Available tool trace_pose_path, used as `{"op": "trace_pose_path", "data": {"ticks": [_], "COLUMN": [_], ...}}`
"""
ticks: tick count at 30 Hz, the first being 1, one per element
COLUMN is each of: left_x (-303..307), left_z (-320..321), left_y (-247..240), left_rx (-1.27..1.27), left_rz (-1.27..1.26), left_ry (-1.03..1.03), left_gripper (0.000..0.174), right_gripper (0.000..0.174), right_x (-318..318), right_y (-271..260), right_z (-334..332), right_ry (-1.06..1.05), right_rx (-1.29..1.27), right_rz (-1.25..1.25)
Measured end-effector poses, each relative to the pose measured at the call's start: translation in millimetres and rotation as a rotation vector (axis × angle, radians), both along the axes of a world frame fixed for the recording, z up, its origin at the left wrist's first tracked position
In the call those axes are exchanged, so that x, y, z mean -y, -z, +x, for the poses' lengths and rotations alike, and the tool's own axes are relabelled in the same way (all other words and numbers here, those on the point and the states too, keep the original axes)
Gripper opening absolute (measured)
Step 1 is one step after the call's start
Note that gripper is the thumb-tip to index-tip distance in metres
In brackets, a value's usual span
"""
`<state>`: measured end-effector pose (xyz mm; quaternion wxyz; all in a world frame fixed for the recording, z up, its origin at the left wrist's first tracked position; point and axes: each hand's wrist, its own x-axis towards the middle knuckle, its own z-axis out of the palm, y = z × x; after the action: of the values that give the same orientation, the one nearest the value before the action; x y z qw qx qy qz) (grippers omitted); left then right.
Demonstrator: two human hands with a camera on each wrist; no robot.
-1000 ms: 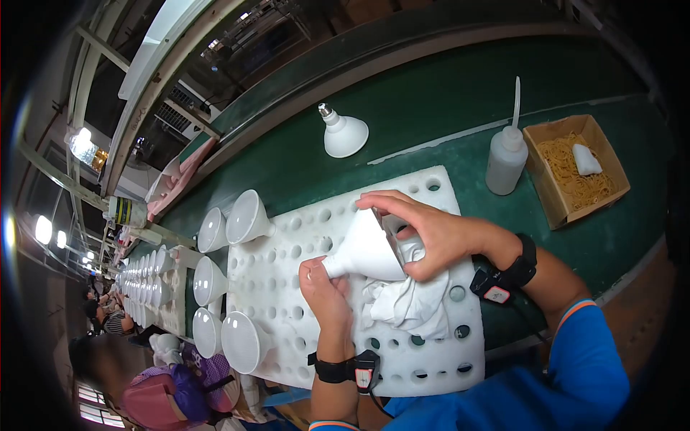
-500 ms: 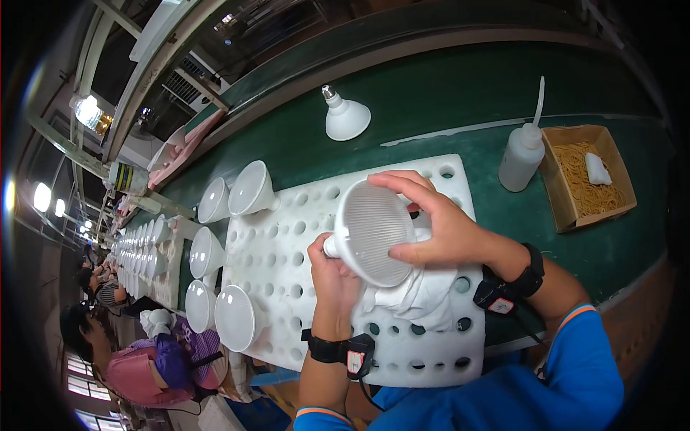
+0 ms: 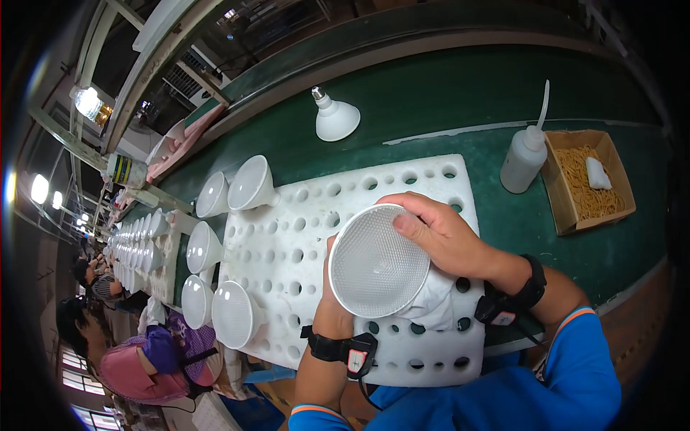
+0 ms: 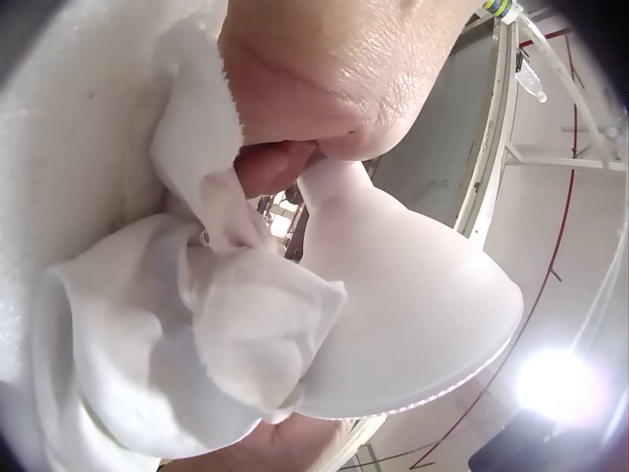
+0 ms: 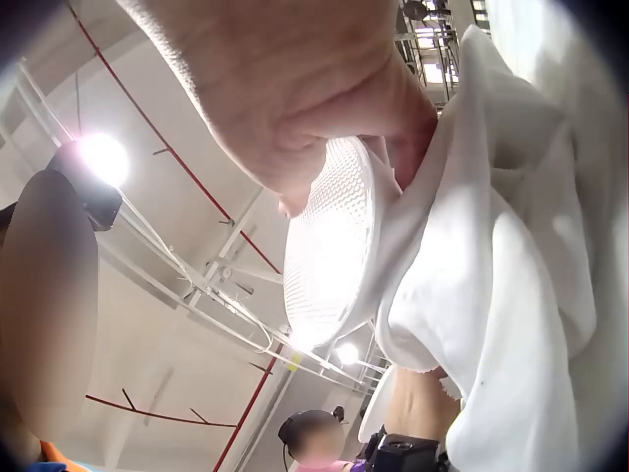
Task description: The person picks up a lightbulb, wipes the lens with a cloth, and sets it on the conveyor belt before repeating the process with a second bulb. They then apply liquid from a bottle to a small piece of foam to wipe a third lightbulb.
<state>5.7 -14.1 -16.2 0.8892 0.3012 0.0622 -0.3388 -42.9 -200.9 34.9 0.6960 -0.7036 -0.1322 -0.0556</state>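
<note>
A white reflector lamp bulb [image 3: 377,269] with a textured clear face is held over the foam board, its face turned up toward the head camera. My left hand [image 4: 344,79] grips the bulb's narrow neck; in the head view most of that hand is hidden behind the bulb. At the far rim, my right hand [image 3: 453,241] grips the bulb with its thumb on the face and its fingers behind. A crumpled white cloth [image 3: 431,305] lies just under the bulb, and close beside the hands in both wrist views.
Several similar bulbs [image 3: 233,316] stand along the left of the perforated white foam board [image 3: 277,248]. Another bulb [image 3: 336,121] stands on the green bench. A squeeze bottle [image 3: 523,161] and a cardboard box [image 3: 564,215] of rubber bands are at right. People sit at far left.
The bulb has turned from side-on to face up toward the head camera and come slightly lower. My right thumb has shifted to the upper part of its face.
</note>
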Motion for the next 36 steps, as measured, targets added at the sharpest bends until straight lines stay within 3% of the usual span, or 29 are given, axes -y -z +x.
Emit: {"op": "trace_pose_path", "data": {"ticks": [2,5,11,17,18,21,24,27,30,33,36], "left_x": [0,0,13,6,3,-2,-1,-1,-4,-8,-10], "left_z": [-4,2,8,3,3,0,-1,-3,-2,0,4], "left_y": [-5,-4,-11,-8,-7,-6,-8,-7,-1,10,24], "left_rx": [-0.067,0.087,0.254,0.227,0.226,0.247,0.334,0.179,0.142,0.234,0.441], "left_rz": [-0.020,-0.266,-0.510,-0.510,-0.506,-0.419,-0.144,-0.316,-0.328,-0.095,0.357], "left_ry": [-0.003,0.103,0.253,0.180,0.163,0.090,0.011,0.000,-0.012,-0.110,-0.315], "left_gripper": [0.049,0.047,0.050,0.051,0.052,0.052,0.054,0.056,0.047,0.040,0.036], "right_gripper": [0.038,0.046,0.074,0.072,0.065,0.059,0.053,0.067,0.086,0.101,0.100], "right_x": [2,3,0,-9,-9,-15,-15,-17,-22,-21,-14], "right_y": [1,0,-21,-45,-49,-51,-51,-53,-63,-67,-51], "right_z": [1,3,-3,16,19,25,29,30,28,31,37], "right_ry": [-0.019,-0.079,0.015,-0.095,-0.161,-0.253,-0.229,-0.268,-0.189,-0.201,-0.271], "right_rx": [-0.048,-0.035,0.146,0.038,0.033,-0.054,-0.027,-0.125,0.093,0.075,-0.096], "right_rz": [0.053,0.083,-0.169,-0.162,-0.161,-0.057,-0.153,-0.072,-0.417,-0.435,-0.196]}}
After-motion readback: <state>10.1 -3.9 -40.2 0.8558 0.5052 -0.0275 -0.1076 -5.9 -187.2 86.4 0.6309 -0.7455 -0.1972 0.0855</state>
